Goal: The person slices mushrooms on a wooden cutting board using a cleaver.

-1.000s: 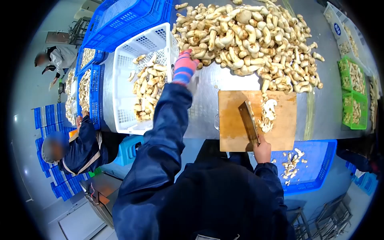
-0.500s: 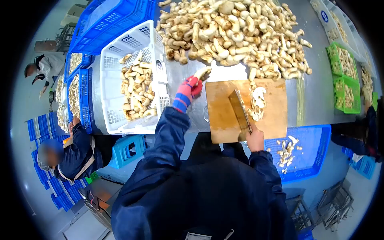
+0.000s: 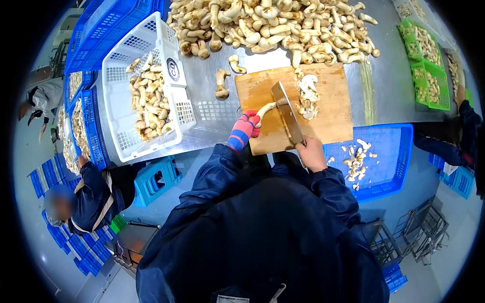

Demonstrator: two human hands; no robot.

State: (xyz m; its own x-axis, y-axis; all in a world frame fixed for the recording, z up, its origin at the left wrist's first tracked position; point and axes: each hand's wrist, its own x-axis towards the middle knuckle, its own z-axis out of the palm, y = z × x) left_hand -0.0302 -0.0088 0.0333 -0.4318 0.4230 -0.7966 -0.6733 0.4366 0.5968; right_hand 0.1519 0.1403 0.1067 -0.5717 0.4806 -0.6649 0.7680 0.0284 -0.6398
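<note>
My left hand (image 3: 245,128), in a pink and blue striped glove, grips a mushroom (image 3: 264,109) at the left part of the wooden cutting board (image 3: 331,116). The mushroom's far end is at the blade of a cleaver (image 3: 288,115). My bare right hand (image 3: 311,153) is closed around the cleaver's handle at the board's near edge. White trimmed pieces (image 3: 307,93) lie right of the blade. Two single mushrooms, one upright (image 3: 222,84) and one bent (image 3: 236,64), rest on the metal table left of the board.
A large mushroom pile (image 3: 273,28) lies beyond the board. A white basket (image 3: 113,108) of mushrooms stands left, with blue crates (image 3: 101,35) behind. Green baskets (image 3: 439,103) are at right. A blue crate (image 3: 394,177) with scraps sits below the table edge. Co-workers are at both sides.
My left hand has come from the pile to the board with a mushroom. Two mushrooms now lie apart from the pile. The view has shifted, and the cleaver stays in my right hand.
</note>
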